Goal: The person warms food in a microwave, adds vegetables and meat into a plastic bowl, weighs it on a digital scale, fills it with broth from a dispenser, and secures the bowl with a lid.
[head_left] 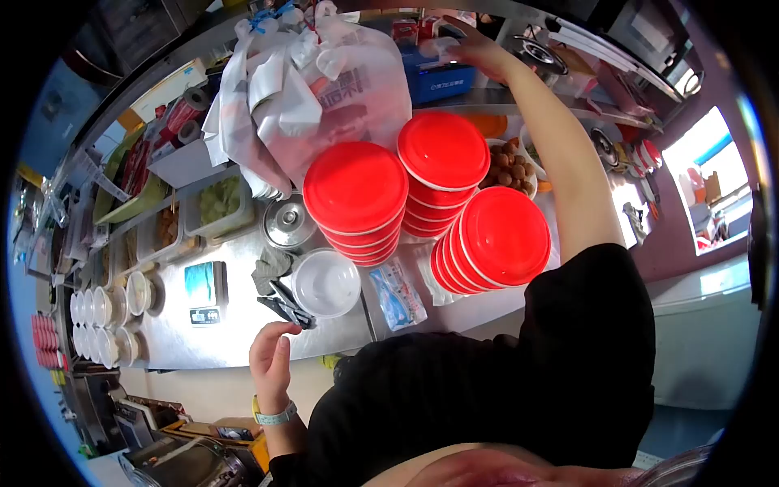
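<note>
The blue box [442, 84] with white lettering sat on the shelf [499, 99] just below the right hand [479, 53], a translucent piece [438, 49] at that hand's fingertips. The box looked light and fairly stiff, best steadied by its sides; the piece seemed thin and slippery, best pinched at an edge. The right fingers stretched out, but whether they gripped could not be told. The left hand [272, 357], loosely curled, seemed to hold nothing, near the black tool [288, 307] on the counter [166, 341]

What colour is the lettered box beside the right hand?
The lettered box is blue; see head view.
</note>
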